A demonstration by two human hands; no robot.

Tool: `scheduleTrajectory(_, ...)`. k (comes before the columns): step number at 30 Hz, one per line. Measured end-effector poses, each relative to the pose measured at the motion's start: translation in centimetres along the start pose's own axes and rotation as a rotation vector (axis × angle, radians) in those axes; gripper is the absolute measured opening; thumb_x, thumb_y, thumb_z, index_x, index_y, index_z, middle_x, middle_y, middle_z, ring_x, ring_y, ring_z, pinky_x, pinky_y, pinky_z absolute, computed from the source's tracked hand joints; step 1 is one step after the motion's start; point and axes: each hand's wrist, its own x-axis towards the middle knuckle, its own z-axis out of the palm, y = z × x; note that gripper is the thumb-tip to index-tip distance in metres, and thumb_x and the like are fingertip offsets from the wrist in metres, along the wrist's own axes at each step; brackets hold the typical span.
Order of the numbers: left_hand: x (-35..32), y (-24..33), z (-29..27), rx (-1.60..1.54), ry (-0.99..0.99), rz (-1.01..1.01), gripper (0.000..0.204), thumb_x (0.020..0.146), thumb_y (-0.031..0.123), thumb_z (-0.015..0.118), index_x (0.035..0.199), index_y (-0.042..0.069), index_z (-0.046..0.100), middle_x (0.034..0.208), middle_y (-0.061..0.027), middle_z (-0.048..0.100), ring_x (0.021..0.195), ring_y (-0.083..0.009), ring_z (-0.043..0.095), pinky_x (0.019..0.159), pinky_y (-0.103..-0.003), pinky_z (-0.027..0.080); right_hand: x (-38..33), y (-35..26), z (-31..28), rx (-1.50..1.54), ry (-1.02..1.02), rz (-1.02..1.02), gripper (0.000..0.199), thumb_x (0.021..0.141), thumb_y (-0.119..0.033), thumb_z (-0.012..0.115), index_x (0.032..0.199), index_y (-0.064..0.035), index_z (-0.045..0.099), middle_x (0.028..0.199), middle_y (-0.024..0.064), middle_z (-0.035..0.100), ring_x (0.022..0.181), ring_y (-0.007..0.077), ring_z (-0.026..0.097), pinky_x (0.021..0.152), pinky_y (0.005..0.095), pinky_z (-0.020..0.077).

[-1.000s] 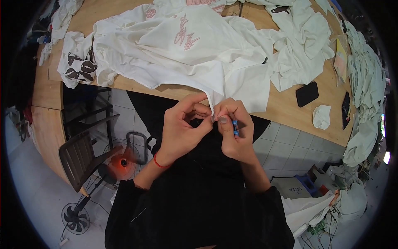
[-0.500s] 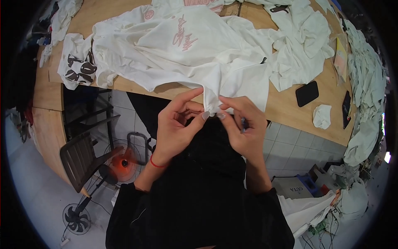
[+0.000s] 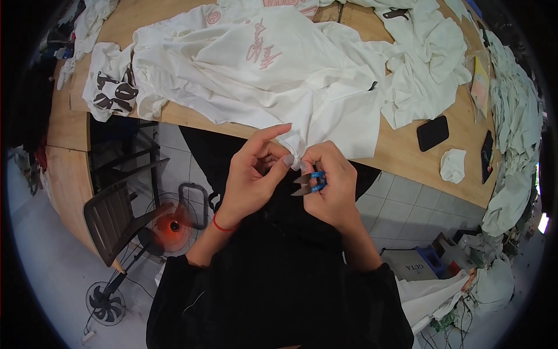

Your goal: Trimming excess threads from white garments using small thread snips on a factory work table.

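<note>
A white garment (image 3: 203,70) with pink lettering is spread over the table, and a gathered corner of it hangs past the near edge. My left hand (image 3: 250,183) pinches that corner between thumb and fingers, its index finger stretched out along the cloth. Close against it, my right hand (image 3: 337,195) pinches the same corner with thumb and index finger. Thread snips (image 3: 317,182) with blue handles are tucked in my right hand, their grey blades pointing left, apart from the cloth.
On the wooden table (image 3: 401,166) lie a black phone (image 3: 433,133), a scrap of white cloth (image 3: 453,166) and more white garments (image 3: 427,64). Pale cloth (image 3: 511,116) hangs at the right rim. A brown chair (image 3: 116,224) and a fan (image 3: 106,303) stand lower left.
My right hand has turned, so the snips now show with their blades out to the left. Both hands and the pinched corner have shifted slightly, and the garment's near edge lies differently.
</note>
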Motion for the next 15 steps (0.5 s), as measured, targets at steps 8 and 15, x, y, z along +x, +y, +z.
scheduleTrajectory(8,0.0,0.6,0.2,0.060,-0.055,-0.010,0.050,0.101,-0.008,0.065,0.149,0.002,0.055,0.092,-0.0006,0.067,0.083,-0.0042,0.060,0.077,-0.020,0.050,0.0,0.1,0.6,0.576,-0.030,0.169,0.009,0.097,0.007,0.058,0.100,-0.0010,0.057,0.105,0.0086,0.063,0.078,0.0092,0.054,0.066,0.0243,0.0464)
scheduleTrajectory(15,0.0,-0.8,0.5,-0.231,0.033,-0.105,0.049,0.099,-0.007,0.068,0.137,0.007,0.040,0.091,-0.0045,0.069,0.078,-0.0061,0.063,0.071,-0.021,0.050,-0.6,1.4,0.4,0.739,-0.126,0.221,0.007,0.103,0.006,0.056,0.103,-0.0011,0.056,0.107,0.0078,0.064,0.077,0.0072,0.052,0.066,0.0222,0.0458)
